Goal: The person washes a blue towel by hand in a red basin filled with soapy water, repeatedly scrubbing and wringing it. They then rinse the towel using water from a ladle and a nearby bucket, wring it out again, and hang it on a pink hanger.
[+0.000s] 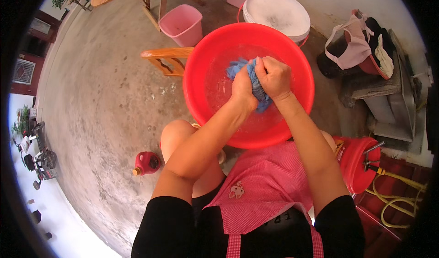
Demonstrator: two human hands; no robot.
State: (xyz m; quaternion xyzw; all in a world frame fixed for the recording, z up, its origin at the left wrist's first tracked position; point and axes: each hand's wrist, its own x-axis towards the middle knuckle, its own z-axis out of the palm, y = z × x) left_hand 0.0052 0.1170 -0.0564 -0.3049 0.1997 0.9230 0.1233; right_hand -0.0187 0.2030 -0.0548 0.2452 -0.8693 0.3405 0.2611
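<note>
Before me stands a large red plastic basin [194,90] with some water in it. Over the basin, both hands grip a bunched blue cloth [258,83]. My left hand [244,88] holds it from the left side, its palm against the fabric. My right hand [274,75] is closed on the cloth's upper part, thumb beside the left fingers. Loose folds of the cloth stick out at the upper left and hang below the hands towards the water. The cloth's kind cannot be told.
Around the basin are a white lidded bucket [277,13], a pink bin [181,25], a wooden chair [168,54] and a magenta bottle [148,163]. At right, a pink bra [353,49] lies over a tub; a red bucket [356,162] stands near a yellow hose [394,201].
</note>
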